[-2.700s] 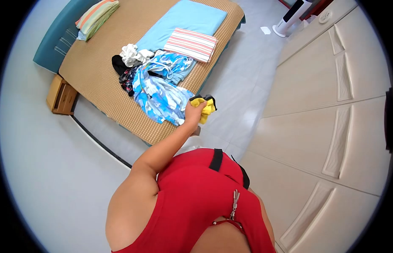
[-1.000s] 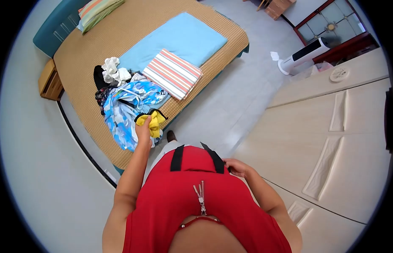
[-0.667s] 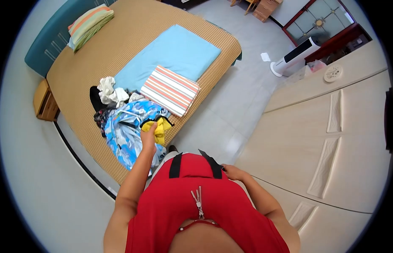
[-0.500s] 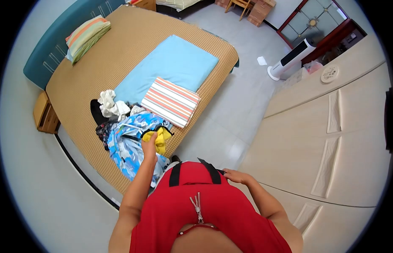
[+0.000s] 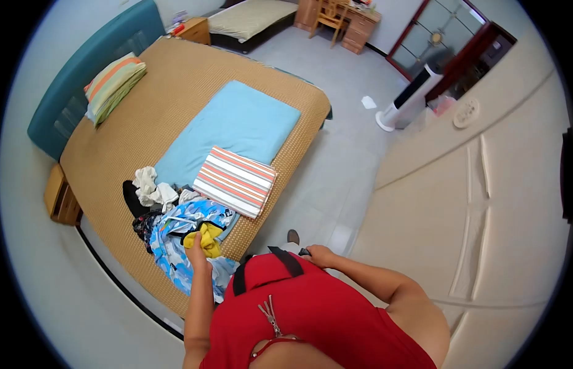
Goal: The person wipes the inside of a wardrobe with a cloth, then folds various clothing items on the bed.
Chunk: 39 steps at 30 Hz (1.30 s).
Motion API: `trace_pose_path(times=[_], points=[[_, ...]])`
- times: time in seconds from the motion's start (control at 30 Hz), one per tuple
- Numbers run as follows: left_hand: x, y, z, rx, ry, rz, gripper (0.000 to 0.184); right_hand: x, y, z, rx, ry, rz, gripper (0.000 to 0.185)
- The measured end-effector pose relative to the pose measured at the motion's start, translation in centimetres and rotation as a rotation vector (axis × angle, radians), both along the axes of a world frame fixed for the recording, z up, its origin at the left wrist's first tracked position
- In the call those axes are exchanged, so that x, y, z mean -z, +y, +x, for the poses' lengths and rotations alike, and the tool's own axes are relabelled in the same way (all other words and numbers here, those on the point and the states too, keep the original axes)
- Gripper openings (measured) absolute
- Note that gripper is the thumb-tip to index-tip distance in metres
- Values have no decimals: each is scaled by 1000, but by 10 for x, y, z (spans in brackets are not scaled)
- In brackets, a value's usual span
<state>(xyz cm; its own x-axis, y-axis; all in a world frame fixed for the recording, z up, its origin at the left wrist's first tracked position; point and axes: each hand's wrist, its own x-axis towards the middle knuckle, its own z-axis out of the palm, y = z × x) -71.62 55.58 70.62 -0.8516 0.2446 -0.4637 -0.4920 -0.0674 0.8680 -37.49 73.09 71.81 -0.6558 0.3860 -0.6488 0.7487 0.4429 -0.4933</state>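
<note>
My left hand is closed on a yellow cloth with black edging, at the near corner of the bed. Beneath it spreads a blue-and-white patterned garment, crumpled and partly hanging over the bed's side. I cannot tell whether the yellow cloth belongs to that garment. Close to my waist, my right hand has its fingers curled around a small black object, too small to name. White crumpled clothes and a black item lie just beyond the patterned garment.
On the bed are a folded striped cloth, a light blue sheet and striped pillows. A pale cabinet stands to my right. Farther off are a white tower fan and a white paper on the floor.
The view has shifted, with the bed now lower and left in it. My left hand still holds the yellow cloth. A shoe now shows on the floor near my right hand.
</note>
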Motion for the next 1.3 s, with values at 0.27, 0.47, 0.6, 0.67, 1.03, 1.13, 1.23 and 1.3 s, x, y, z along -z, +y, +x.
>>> trace_pose_path(times=[0.27,0.47,0.6,0.67,1.03,1.13,1.23,1.3], points=[[12,25,29,-190,10,23,24,-36,106,26,-161,205,-443,32],[-23,62,63,-262,4,34,24,33,146,47,-297,314,-235,42],[-26,71,74,-268,13,-26,26,7,148,40,-300,352,-76,50],[-18,72,76,-278,31,-23,29,-8,154,38,-340,289,-17,51],[-37,109,86,-278,72,-93,22,-13,180,69,-292,383,135,80],[-37,118,88,-280,63,-87,22,0,181,82,-317,495,219,80],[-38,130,93,-273,32,-70,23,23,190,95,-279,633,224,83],[-39,139,95,-273,39,-83,23,31,197,100,-285,735,249,84]])
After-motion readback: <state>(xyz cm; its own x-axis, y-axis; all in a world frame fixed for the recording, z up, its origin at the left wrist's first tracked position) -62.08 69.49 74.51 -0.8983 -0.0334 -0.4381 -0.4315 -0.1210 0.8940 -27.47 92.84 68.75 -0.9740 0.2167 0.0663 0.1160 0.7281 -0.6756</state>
